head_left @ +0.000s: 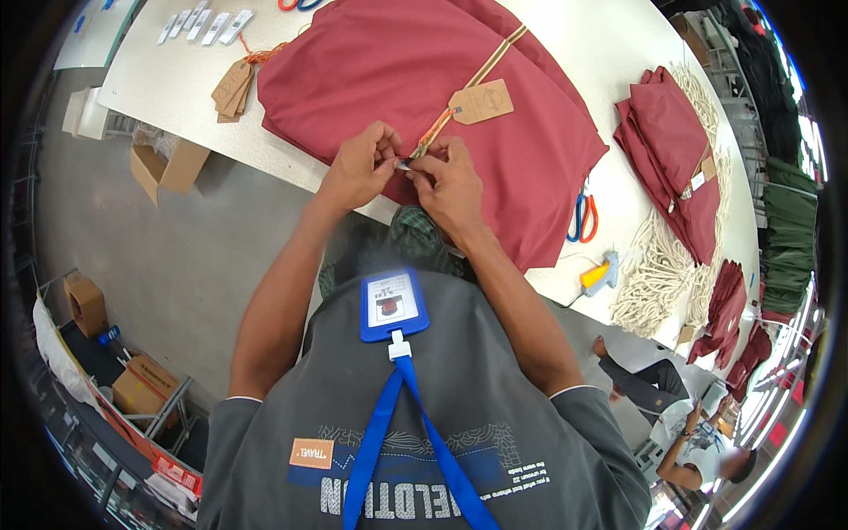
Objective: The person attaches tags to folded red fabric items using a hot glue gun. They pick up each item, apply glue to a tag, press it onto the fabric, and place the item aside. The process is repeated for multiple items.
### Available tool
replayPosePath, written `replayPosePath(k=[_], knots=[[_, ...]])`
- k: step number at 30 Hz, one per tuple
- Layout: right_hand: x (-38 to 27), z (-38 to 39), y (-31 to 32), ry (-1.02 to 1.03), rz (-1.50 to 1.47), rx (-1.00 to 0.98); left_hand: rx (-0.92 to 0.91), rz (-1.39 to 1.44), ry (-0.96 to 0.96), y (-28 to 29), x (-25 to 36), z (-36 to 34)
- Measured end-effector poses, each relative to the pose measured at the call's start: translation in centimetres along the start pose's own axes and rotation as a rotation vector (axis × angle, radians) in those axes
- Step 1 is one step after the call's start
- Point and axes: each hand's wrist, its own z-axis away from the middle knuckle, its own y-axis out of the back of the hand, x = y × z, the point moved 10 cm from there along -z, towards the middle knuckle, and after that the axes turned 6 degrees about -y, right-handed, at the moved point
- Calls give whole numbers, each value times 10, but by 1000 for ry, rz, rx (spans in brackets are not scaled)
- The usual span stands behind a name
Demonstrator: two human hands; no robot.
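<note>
A large piece of dark red fabric (371, 71) lies bunched on the white table in front of me. Along it runs a tan striped strap (493, 62), with a brown cardboard tag (481, 102) tied on by orange string. At the strap's lower end, my left hand (358, 172) and my right hand (449, 187) meet, thumbs and forefingers pinched together. Between the fingertips shows a small pale, shiny piece (404, 164), too small to name. My right fingers are also against the strap's end, partly hiding it.
Brown tags (231, 91) and several white labels (212, 28) lie at the far left. On the right are scissors (583, 217), a glue gun (601, 275), white cords (658, 283) and another red fabric bundle (671, 159). A person (698, 433) sits at lower right.
</note>
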Motion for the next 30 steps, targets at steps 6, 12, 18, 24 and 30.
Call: replayPosePath(k=[6, 12, 18, 24, 30], knots=[[44, 3, -5, -219, -540, -81, 59, -240, -135, 4, 20, -4], [58, 8, -5, -199, -611, -117, 30, -287, -219, 2, 26, -16], [61, 15, -4, -170, -638, -17, -2, -298, -125, -4, 28, -5], [61, 17, -6, -180, -571, -17, -56, -305, -153, -12, 28, -10], [35, 16, -4, -139, -512, -38, -137, -118, 62, -16, -3, -9]])
